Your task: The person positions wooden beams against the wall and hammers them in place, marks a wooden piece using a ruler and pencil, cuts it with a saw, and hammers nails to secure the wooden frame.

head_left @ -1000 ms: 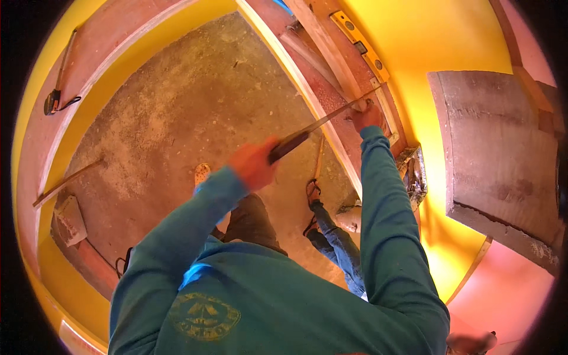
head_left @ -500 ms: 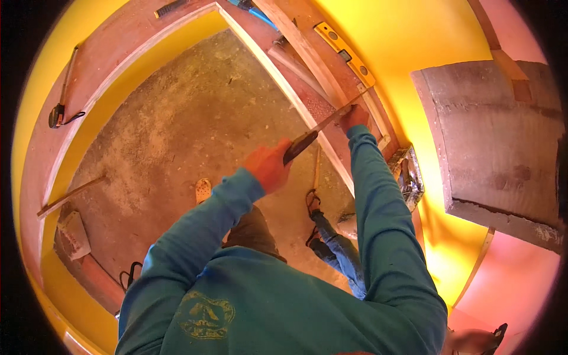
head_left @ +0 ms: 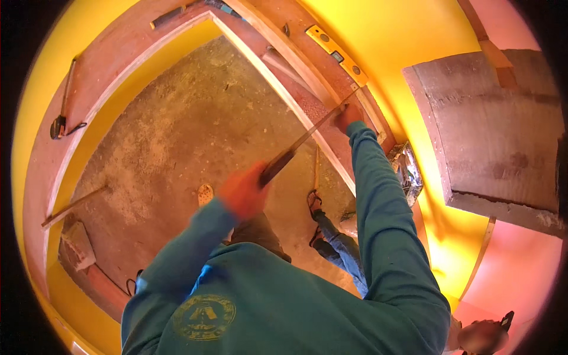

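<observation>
In my left hand [head_left: 241, 190] is the dark handle of a handsaw [head_left: 312, 130], fingers wrapped round it. The long thin blade runs up and to the right, across the pale front edge of the reddish bench. My right hand [head_left: 350, 117] is closed beside the blade at the near end of a long wooden board [head_left: 284, 50]. Its fingers are partly hidden, and I cannot tell exactly what they grip. A yellow spirit level [head_left: 337, 56] lies along the wall just beyond. Near my right wrist is a small wooden frame [head_left: 373, 112].
On the left bench lies a tape measure [head_left: 58, 127]. A wooden stick [head_left: 77, 206] juts over that bench's edge. Another person's legs in jeans [head_left: 340, 251] are below my right arm. A foil-like container [head_left: 407, 171] sits by the yellow wall, near a grey slab [head_left: 497, 130].
My left hand has drawn the saw back, down and to the left. The right hand keeps its place at the board's end. The view has shifted slightly.
</observation>
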Available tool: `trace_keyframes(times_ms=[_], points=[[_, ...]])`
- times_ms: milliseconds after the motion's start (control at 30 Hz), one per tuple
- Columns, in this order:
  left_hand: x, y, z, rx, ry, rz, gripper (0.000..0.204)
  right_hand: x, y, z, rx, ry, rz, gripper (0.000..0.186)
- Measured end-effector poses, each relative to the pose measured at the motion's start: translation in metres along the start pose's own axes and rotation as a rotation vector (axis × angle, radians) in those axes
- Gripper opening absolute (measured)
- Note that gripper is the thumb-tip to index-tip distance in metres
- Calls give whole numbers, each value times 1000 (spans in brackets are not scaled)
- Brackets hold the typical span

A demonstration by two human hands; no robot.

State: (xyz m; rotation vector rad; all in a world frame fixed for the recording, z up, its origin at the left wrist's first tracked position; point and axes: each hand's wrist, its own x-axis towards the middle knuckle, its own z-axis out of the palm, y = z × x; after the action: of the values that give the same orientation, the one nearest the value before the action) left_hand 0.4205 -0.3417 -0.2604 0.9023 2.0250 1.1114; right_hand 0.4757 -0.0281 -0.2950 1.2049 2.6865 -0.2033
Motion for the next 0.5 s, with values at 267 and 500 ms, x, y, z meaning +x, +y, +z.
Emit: trace_keyframes(times_ms=[267,500], points=[[21,-5,4,29,66,82,24,-13,-27,-22,-12,-38,14,38],[-73,-14,-39,-51,9,12,22,-21,-21,-32,-121,-157,16,40]])
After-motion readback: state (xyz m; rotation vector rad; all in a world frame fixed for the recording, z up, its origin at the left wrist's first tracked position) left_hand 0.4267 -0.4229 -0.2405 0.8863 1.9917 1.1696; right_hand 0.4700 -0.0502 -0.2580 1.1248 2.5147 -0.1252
